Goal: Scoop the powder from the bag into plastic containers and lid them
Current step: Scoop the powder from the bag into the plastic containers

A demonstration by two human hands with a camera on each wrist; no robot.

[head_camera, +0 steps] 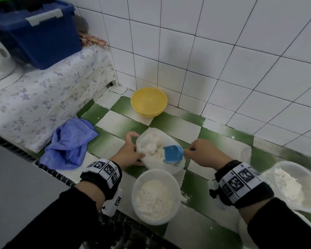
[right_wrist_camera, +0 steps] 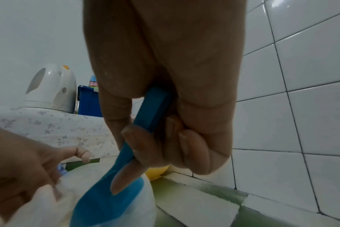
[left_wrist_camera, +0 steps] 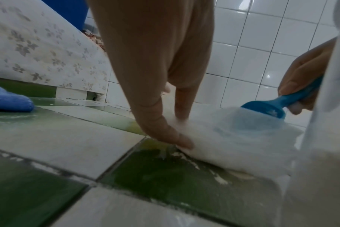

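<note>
Scooping white powder from the bag

Left hand [head_camera: 128, 153] grips the clear plastic bag [head_camera: 151, 139] open so the right hand [head_camera: 204, 153], grasping the blue plastic scoop [head_camera: 173, 154], can dig.

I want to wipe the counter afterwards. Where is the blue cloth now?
In the head view the blue cloth lies crumpled on the tiled counter, left of the left hand and the bag.
</note>
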